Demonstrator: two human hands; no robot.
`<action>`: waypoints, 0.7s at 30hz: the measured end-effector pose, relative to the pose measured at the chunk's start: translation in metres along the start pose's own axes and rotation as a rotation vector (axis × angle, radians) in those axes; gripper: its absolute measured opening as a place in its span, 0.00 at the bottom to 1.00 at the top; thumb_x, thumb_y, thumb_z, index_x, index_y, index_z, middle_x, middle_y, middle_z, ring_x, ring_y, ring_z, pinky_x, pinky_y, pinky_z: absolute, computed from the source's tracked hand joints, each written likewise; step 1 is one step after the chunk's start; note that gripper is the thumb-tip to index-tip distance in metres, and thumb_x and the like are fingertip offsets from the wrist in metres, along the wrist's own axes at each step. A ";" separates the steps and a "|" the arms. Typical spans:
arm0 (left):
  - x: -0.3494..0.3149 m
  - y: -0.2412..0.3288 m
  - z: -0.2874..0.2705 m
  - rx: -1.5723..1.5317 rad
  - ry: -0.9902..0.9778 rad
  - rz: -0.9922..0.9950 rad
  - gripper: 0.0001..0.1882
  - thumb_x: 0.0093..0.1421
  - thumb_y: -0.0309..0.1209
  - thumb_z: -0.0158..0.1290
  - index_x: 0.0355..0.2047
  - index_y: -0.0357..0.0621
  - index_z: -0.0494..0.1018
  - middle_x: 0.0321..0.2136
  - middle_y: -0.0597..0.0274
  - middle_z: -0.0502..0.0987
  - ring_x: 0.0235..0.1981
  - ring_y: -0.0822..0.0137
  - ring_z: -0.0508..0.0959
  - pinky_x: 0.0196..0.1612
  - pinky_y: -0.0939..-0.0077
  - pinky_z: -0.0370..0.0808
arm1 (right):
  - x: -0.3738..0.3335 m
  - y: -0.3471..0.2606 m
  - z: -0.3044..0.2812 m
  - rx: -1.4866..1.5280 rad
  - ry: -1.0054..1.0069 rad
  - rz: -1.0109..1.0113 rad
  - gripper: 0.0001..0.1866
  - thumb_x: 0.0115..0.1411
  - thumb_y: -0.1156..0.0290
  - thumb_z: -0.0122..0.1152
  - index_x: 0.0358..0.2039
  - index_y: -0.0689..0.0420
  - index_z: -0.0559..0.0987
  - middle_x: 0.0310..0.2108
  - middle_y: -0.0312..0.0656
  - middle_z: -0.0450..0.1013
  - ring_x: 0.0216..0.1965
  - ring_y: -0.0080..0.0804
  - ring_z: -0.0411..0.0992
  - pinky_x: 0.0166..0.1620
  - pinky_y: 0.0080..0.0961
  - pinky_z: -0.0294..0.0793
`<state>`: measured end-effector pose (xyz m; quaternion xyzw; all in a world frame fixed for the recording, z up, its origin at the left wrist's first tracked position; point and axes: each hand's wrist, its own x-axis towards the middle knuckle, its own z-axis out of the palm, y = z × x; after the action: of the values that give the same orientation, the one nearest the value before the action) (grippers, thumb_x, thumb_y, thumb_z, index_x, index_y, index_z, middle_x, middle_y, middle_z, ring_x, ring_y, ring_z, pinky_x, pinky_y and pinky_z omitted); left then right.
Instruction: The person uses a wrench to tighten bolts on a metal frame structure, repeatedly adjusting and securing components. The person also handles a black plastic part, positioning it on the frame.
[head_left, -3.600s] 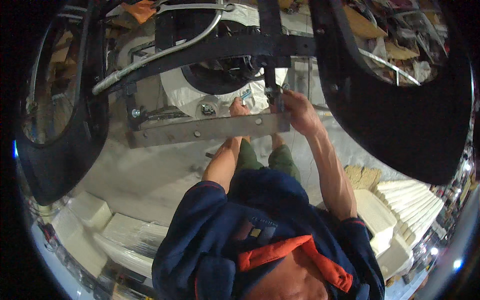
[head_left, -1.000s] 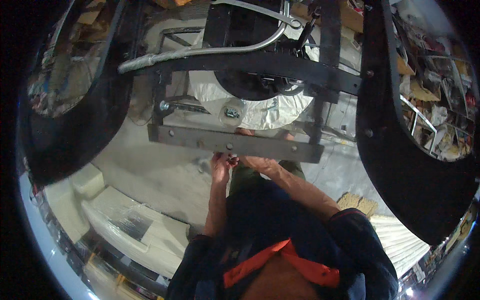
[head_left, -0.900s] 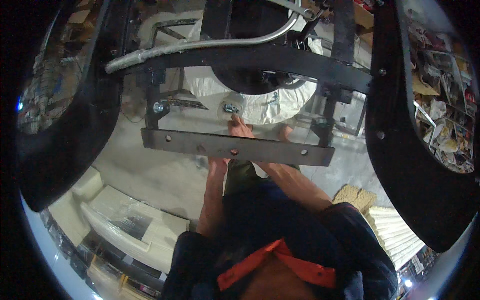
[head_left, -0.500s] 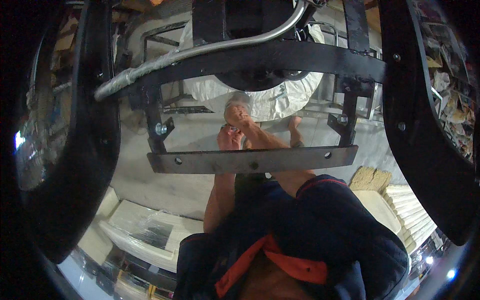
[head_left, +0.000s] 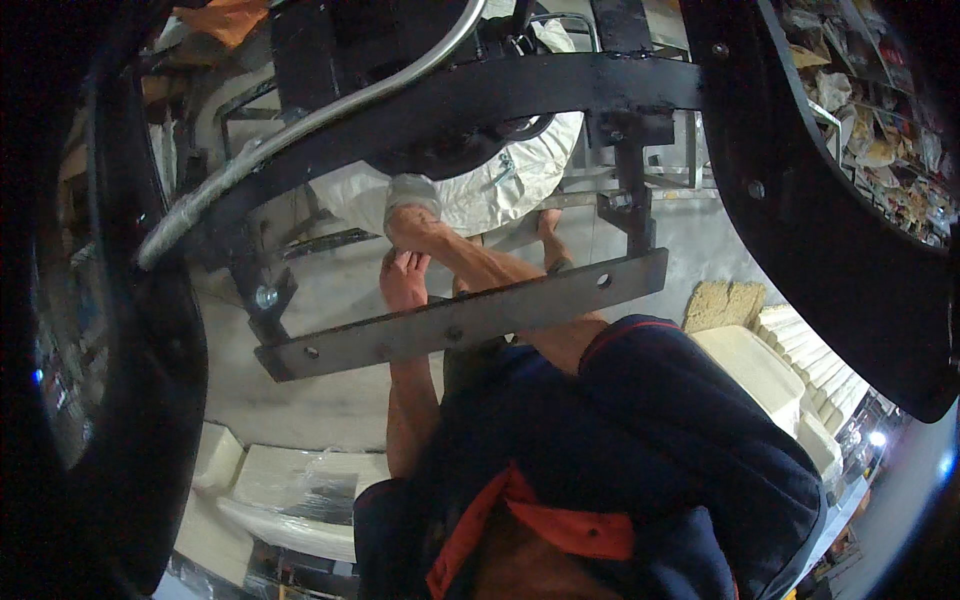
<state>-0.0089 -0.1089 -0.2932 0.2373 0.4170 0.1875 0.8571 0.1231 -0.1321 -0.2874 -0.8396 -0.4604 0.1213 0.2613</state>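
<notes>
My right hand is closed around a clear, see-through plastic-looking piece, whose kind I cannot make out. It lies against the edge of a round white sheet-like cover. Just below, my left hand has its fingers curled up against the right hand; whatever they pinch is hidden. Both forearms pass beneath a flat grey metal bar with holes in it. That bar hangs from a black metal frame between the camera and my hands.
Thick black curved side pieces flank the view. A silvery tube crosses the frame. A bare foot rests on the grey floor. Film-wrapped cream blocks lie lower left; a yellowish foam piece and ribbed cream padding sit right.
The view has shifted and turned, so the frame and bar now appear tilted and further left. My hands remain together by the white cover, the right still closed on the clear piece.
</notes>
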 end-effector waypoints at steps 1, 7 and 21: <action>0.004 0.002 -0.001 0.013 0.060 -0.042 0.20 0.67 0.28 0.51 0.56 0.39 0.59 0.55 0.44 0.70 0.59 0.45 0.70 0.60 0.39 0.68 | 0.001 0.000 -0.001 0.002 -0.005 -0.007 0.14 0.55 0.69 0.60 0.40 0.62 0.78 0.40 0.52 0.77 0.40 0.48 0.78 0.43 0.42 0.77; 0.014 0.014 0.025 0.322 0.232 -0.031 0.22 0.68 0.33 0.51 0.55 0.38 0.55 0.47 0.39 0.73 0.43 0.50 0.78 0.43 0.51 0.79 | -0.003 0.019 -0.017 -0.025 -0.100 -0.050 0.13 0.54 0.70 0.61 0.39 0.62 0.79 0.39 0.53 0.77 0.40 0.48 0.78 0.42 0.42 0.78; 0.017 0.032 0.033 0.205 0.280 -0.041 0.14 0.67 0.34 0.54 0.41 0.36 0.66 0.22 0.52 0.77 0.16 0.64 0.75 0.17 0.66 0.72 | -0.005 -0.001 -0.063 0.179 -0.423 0.189 0.08 0.51 0.74 0.64 0.32 0.63 0.81 0.33 0.56 0.79 0.37 0.50 0.80 0.40 0.42 0.79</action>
<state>0.0230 -0.0822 -0.2681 0.2862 0.5541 0.1579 0.7656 0.1472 -0.1561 -0.2344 -0.8083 -0.4119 0.3587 0.2200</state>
